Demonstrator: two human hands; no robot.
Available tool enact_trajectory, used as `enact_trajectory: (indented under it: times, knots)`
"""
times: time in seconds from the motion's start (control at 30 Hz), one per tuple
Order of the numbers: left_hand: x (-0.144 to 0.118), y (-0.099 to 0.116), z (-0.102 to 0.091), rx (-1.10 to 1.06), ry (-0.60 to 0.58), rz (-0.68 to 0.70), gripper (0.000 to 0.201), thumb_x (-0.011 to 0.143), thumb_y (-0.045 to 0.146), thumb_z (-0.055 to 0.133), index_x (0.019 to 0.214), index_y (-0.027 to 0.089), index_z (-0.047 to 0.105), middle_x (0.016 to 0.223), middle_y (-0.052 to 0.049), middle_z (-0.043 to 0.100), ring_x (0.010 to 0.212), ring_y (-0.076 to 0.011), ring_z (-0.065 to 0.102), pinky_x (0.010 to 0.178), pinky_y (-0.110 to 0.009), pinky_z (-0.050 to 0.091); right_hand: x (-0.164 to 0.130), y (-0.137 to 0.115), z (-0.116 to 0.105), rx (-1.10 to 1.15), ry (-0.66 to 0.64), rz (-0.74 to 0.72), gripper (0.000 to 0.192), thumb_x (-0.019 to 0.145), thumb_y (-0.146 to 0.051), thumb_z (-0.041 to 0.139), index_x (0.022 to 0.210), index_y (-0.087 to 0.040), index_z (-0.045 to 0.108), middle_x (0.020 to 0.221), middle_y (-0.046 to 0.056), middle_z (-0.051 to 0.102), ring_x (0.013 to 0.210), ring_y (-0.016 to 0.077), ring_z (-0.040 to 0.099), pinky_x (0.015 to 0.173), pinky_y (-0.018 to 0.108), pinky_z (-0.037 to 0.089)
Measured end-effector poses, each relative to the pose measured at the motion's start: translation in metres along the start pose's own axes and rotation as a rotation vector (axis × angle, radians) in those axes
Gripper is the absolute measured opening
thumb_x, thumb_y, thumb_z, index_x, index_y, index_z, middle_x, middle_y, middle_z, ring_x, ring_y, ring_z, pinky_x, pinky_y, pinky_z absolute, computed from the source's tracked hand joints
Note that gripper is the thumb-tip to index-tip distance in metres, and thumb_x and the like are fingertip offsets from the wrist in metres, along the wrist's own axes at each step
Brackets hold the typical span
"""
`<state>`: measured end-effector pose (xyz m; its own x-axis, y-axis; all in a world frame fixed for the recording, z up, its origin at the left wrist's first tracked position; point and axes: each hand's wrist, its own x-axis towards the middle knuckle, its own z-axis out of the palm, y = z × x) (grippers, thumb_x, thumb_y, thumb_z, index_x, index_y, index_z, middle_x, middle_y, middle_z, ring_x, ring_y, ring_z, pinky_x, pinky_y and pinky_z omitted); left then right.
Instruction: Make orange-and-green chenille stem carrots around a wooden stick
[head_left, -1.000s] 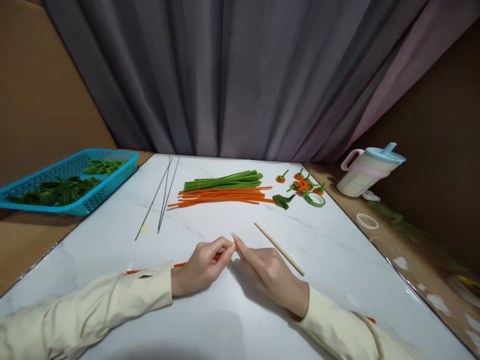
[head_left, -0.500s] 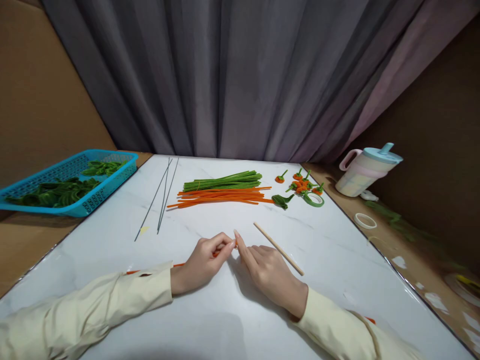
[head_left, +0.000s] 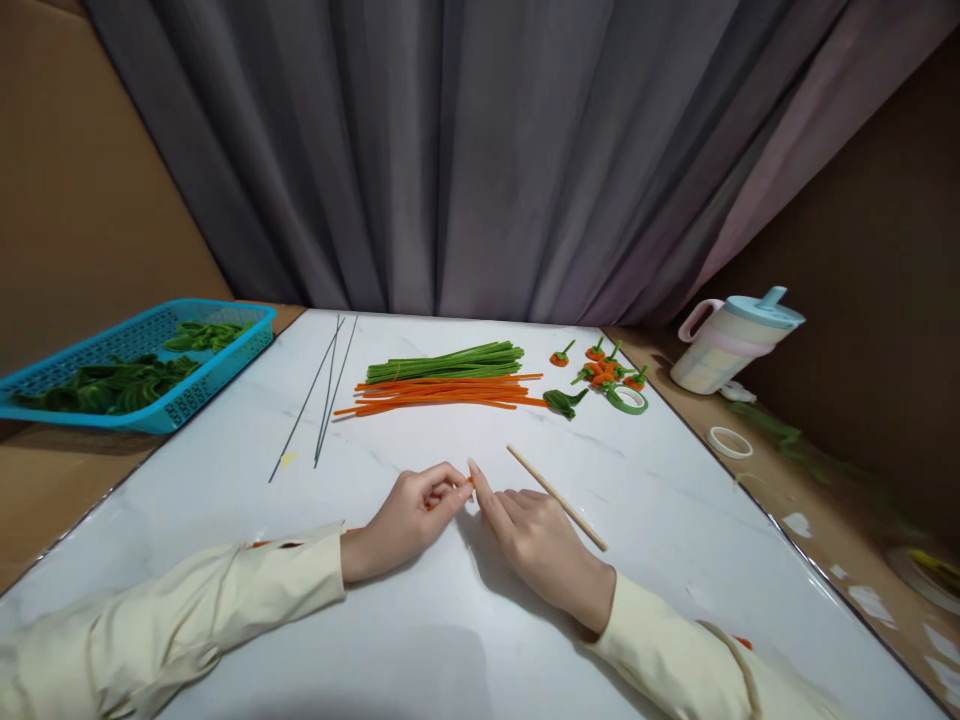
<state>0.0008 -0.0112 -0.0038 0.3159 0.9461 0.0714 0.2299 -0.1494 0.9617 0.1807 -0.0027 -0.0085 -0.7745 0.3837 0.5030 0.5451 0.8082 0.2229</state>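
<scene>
On the white marble table (head_left: pixel 420 640), my left hand (head_left: pixel 409 518) pinches the end of an orange pipe cleaner (head_left: pixel 467 482); its length runs back under my palm and sleeve. My right hand (head_left: pixel 536 540) lies flat beside it, its forefinger tip touching the same orange end. A thin wooden stick (head_left: pixel 556 496) lies just right of my right hand. Farther back lie a bundle of green pipe cleaners (head_left: pixel 450 360) and a bundle of orange pipe cleaners (head_left: pixel 442 392).
A blue basket (head_left: pixel 157 410) of green curled pieces stands at the left. Thin dark wires (head_left: pixel 322 395) lie left of the bundles. Small orange-and-green flowers (head_left: pixel 604 368), a green tape roll (head_left: pixel 628 399), a white ring (head_left: pixel 731 441) and a lidded pink cup (head_left: pixel 731 340) are at the right.
Both hands have shifted slightly away from me. Less of the orange pipe cleaner shows near my left wrist than a second ago.
</scene>
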Motion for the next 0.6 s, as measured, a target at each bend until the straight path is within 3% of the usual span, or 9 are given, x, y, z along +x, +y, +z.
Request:
enact_trajectory:
  times: [0.6]
  knots:
    - [0.0014, -0.0012, 0.0004, -0.013, 0.003, -0.011, 0.027, 0.085, 0.038, 0.048, 0.072, 0.015, 0.05, 0.05, 0.008, 0.033, 0.045, -0.0065, 0.026, 0.042, -0.021, 0.021, -0.0002, 0.0002, 0.0007, -0.012, -0.01, -0.021, 0.051, 0.087, 0.001, 0.03, 0.135, 0.009, 0.019, 0.061, 0.002, 0.054, 0.048, 0.0153, 0.047, 0.043, 0.029, 0.031]
